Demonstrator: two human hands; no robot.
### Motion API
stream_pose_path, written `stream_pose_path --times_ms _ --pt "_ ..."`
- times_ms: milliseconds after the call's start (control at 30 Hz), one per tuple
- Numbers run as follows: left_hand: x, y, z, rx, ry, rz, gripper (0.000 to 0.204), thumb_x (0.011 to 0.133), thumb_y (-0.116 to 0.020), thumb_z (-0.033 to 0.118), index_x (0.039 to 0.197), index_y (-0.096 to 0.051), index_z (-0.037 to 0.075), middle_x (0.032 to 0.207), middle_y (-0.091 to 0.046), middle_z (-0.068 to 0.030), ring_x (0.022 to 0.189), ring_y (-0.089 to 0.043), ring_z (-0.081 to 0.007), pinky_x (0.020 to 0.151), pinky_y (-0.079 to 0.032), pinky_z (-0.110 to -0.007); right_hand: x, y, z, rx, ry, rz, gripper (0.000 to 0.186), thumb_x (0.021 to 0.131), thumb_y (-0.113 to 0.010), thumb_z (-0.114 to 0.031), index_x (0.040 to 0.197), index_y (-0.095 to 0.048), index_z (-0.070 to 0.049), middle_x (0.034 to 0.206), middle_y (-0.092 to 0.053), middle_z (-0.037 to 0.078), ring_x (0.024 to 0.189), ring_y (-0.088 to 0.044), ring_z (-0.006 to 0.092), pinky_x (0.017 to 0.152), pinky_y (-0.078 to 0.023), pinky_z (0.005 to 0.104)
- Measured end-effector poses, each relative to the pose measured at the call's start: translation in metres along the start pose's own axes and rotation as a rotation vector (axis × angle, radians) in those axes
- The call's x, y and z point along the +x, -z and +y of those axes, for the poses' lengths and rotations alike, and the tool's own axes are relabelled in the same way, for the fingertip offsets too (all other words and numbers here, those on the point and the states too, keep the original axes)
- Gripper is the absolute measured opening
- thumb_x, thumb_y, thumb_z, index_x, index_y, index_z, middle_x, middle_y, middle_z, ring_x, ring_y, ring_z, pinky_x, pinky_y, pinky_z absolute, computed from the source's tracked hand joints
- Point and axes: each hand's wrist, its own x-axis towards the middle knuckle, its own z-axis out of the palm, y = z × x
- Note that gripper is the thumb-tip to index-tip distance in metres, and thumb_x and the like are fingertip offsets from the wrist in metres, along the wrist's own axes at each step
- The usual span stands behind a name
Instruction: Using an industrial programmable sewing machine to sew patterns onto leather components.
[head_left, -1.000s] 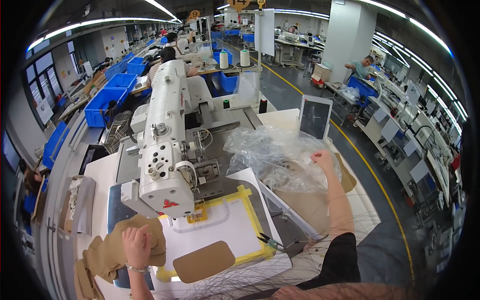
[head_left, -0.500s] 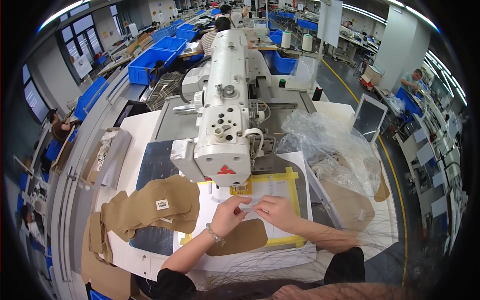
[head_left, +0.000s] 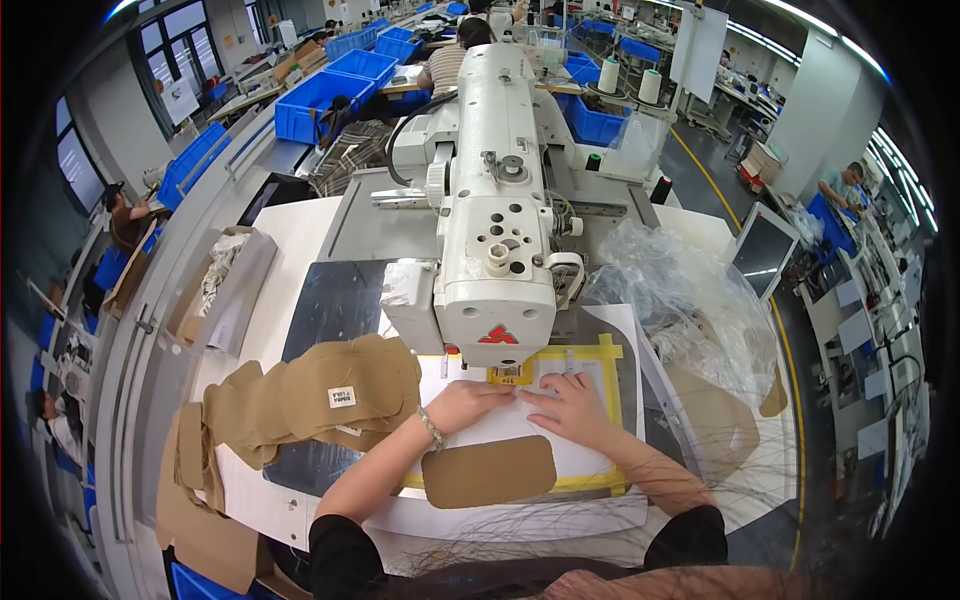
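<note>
One sewing machine point(head_left: 497, 200); one yellow frame point(head_left: 600, 352); two hands, left point(head_left: 462, 403) and right point(head_left: 568, 404), fingers flat, pressed together on one white sheet point(head_left: 500, 425).

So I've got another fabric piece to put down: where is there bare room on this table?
Bare white table lies left of the sewing machine, behind the tan fabric stack. Crowded: both hands, left hand and right hand, fill the yellow frame; plastic bag covers the right.
</note>
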Motion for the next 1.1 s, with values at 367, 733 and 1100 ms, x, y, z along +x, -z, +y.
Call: stream_pose_path --times_ms 367,733,1100 --pt "-0.009 0.021 0.015 -0.022 0.047 -0.202 0.072 0.084 -0.064 0.045 0.138 -0.043 0.003 0.136 -0.05 -0.0168 0.123 -0.05 -0.0317 0.108 -0.036 -0.045 -0.002 -0.004 -0.001 -0.085 -0.101 -0.079 0.039 0.081 -0.067 -0.036 0.119 -0.065 -0.025 0.102 -0.052 0.004 0.093 -0.051 0.0196 0.076 -0.034 0.0366" --pt "-0.01 0.012 0.009 0.109 0.037 -0.208 0.078 0.087 -0.054 0.056 0.139 -0.039 -0.001 0.13 -0.051 -0.0223 0.123 -0.048 -0.034 0.111 -0.031 -0.044 0.0 -0.003 -0.002 -0.065 -0.122 -0.063 0.038 0.081 -0.067 -0.033 0.118 -0.066 -0.026 0.104 -0.052 0.005 0.097 -0.05 0.0201 0.078 -0.033 0.0381" --pt "-0.002 0.01 0.013 0.225 0.11 -0.276 0.076 0.088 -0.05 0.057 0.136 -0.041 -0.001 0.132 -0.049 -0.0233 0.124 -0.045 -0.0413 0.11 -0.029 -0.045 -0.001 -0.006 -0.001 -0.099 -0.139 -0.064 0.036 0.081 -0.067 -0.034 0.116 -0.066 -0.027 0.105 -0.053 0.006 0.097 -0.051 0.0196 0.077 -0.034 0.038"
